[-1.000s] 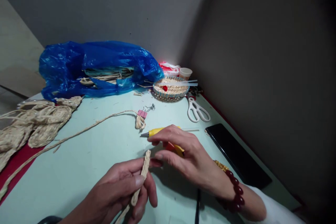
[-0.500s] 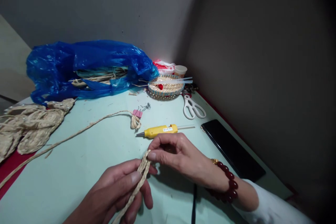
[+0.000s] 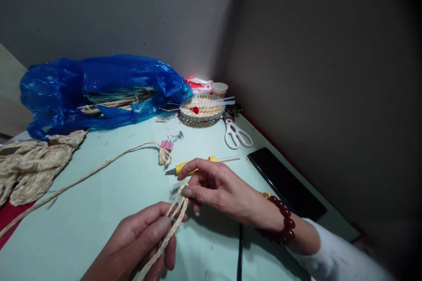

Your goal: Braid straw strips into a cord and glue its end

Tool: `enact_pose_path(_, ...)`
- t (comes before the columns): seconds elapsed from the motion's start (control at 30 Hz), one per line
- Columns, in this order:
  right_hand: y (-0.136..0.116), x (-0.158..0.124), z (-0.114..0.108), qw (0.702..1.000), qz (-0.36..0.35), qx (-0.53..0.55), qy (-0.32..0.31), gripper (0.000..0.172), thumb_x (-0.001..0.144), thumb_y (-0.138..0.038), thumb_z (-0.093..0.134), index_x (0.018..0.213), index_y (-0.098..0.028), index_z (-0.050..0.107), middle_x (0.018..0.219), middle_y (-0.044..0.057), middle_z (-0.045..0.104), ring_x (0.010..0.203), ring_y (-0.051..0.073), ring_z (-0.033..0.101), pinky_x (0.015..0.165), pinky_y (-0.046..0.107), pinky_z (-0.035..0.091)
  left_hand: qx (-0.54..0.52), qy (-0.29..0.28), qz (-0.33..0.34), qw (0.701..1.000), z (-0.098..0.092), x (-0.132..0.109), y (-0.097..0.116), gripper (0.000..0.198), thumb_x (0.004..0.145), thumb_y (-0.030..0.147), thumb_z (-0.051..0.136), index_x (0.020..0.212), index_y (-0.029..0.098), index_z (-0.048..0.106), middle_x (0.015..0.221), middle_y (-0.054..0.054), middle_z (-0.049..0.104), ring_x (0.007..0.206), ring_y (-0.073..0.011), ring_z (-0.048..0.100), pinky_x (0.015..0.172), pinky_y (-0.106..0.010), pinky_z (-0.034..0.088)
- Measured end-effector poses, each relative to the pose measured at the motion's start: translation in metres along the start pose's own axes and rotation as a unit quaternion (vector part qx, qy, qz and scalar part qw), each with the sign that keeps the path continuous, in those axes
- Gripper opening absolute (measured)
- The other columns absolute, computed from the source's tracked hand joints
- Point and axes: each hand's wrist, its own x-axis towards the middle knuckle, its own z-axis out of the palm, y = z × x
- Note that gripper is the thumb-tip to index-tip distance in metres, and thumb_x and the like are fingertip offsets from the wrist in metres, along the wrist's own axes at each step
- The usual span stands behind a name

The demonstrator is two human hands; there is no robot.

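Note:
A pale braided straw cord runs up from the bottom edge and is folded into narrow loops. My left hand is closed around it, the thumb pressing the strands against the fingers. At the top of the loops, my right hand pinches the folded end between thumb and fingers; its index finger is raised. A yellow glue gun lies just behind my right hand, which partly covers it. Farther back, a pink binder clip grips a small bundle of looped straw at the end of another cord.
A blue plastic bag with straw inside lies at the back left, woven straw pieces at the left. A small basket, paper cup and white-handled scissors are at the back. A black phone lies right, near the wall.
The loops of cord between my hands have spread apart. My right index finger has lifted off the cord and now covers part of the glue gun. The whole view has shifted slightly.

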Motion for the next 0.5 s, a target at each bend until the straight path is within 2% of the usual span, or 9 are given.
enact_pose_path(0.1,-0.0044,-0.0004,-0.0026,1.000,-0.018,-0.020,-0.002,0.020,0.090,-0.026,0.057,0.107,-0.015,0.060,0.065,-0.003,0.056,0.058,0.009,0.052,0.058,0.021,0.041,0.005,-0.020,0.008,1.000,-0.0001,0.0006,0.0021,0.032,0.081,0.050,0.066,0.097,0.022,0.059,0.057,0.000,0.069,0.032,-0.0038,0.041,0.032,-0.012,0.033)
enact_pose_path(0.2,-0.0087,-0.0010,-0.0035,0.999,-0.026,-0.027,-0.012,0.019,0.090,-0.026,0.058,0.103,-0.014,0.063,0.068,-0.003,0.055,0.061,0.009,0.050,0.058,0.021,0.039,0.034,-0.009,0.046,0.998,0.0017,-0.0006,0.0042,0.036,0.082,0.053,0.062,0.101,0.023,0.055,0.057,0.001,0.068,0.031,-0.0046,0.041,0.030,-0.012,0.033)
enact_pose_path(0.37,-0.0099,-0.0015,-0.0022,0.999,-0.032,-0.029,-0.018,0.027,0.087,-0.040,0.063,0.097,-0.016,0.064,0.074,-0.003,0.053,0.066,0.009,0.046,0.062,0.022,0.040,0.107,0.070,0.096,0.987,0.0028,-0.0037,0.0048,0.043,0.082,0.057,0.059,0.109,0.024,0.050,0.058,0.002,0.067,0.035,-0.0075,0.044,0.032,-0.015,0.036)
enact_pose_path(0.5,-0.0076,-0.0017,-0.0008,0.998,-0.038,-0.039,0.003,0.029,0.089,-0.044,0.059,0.090,-0.015,0.063,0.072,-0.002,0.054,0.066,0.010,0.047,0.060,0.022,0.038,0.129,0.126,0.174,0.968,0.0010,-0.0056,0.0073,0.039,0.078,0.053,0.067,0.103,0.024,0.058,0.061,0.003,0.068,0.043,-0.0082,0.048,0.040,-0.017,0.043)
